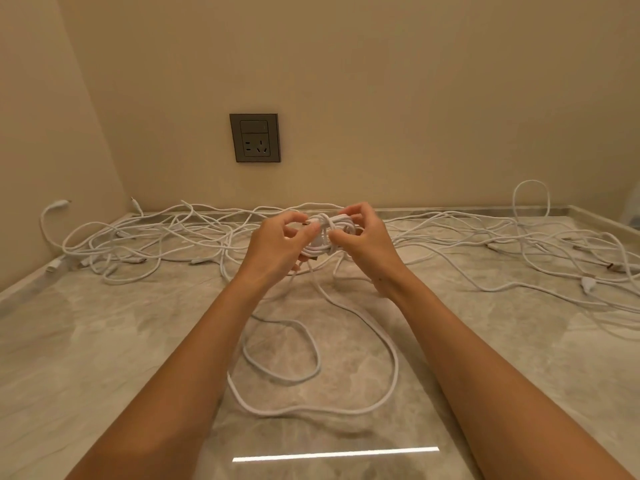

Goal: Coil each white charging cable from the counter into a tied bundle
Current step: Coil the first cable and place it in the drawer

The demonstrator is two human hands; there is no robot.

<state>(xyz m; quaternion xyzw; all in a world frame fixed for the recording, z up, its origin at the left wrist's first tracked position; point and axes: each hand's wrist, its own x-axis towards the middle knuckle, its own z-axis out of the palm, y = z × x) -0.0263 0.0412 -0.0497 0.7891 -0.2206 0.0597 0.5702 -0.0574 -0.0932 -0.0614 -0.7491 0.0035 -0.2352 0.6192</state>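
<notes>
Partly coiled white charging cable [325,233], held above the middle of the counter [104,341]: the left hand [277,244] curls its fingers round the coil's left end, and the right hand [363,240] pinches the strands at its right end. The loose tail [396,368] trails down into open loops on the near counter. Winding likely goes best with the left grip firm and the right drawing the tail in taut, clear of the tangle of other cables [156,233] far left and right.

A half-coiled white charging cable [325,237] sits between both hands, its tail looping below them; loose white cables [156,237] sprawl beyond.
</notes>
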